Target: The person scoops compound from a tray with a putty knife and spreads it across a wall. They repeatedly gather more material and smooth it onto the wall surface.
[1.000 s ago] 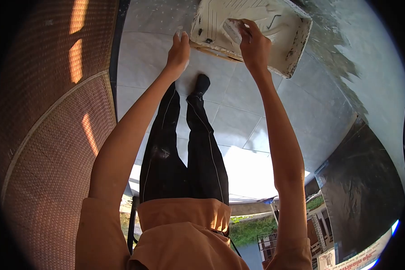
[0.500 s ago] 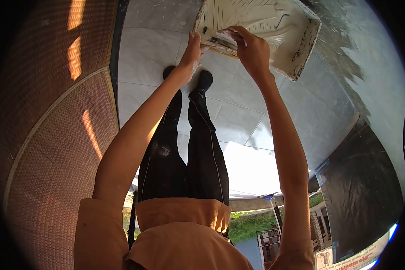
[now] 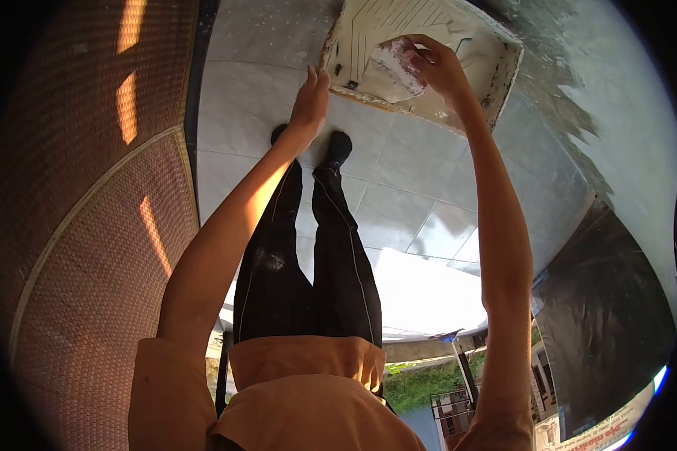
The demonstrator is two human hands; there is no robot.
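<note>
A shallow tray with pale, wet paste inside is at the top of the head view, its rim crusted and spotted dark. Over the tray, my right hand grips a flat, paste-coated piece, its fingers bent round the upper right edge. What the piece is made of cannot be told under the white coating. My left hand is just beside the tray's left corner, with its fingers pointing up and close together. Whether it touches the rim or holds anything is hidden.
Woven panels stand along the left side. Grey floor tiles lie beneath my feet. A patchily coated wall rises at the right, with a black sheet below it. A white surface lies behind my legs.
My right hand has moved right with the coated piece, now turned to show its broad face. My left hand has come down slightly, away from the tray's edge. The tray appears shifted left.
</note>
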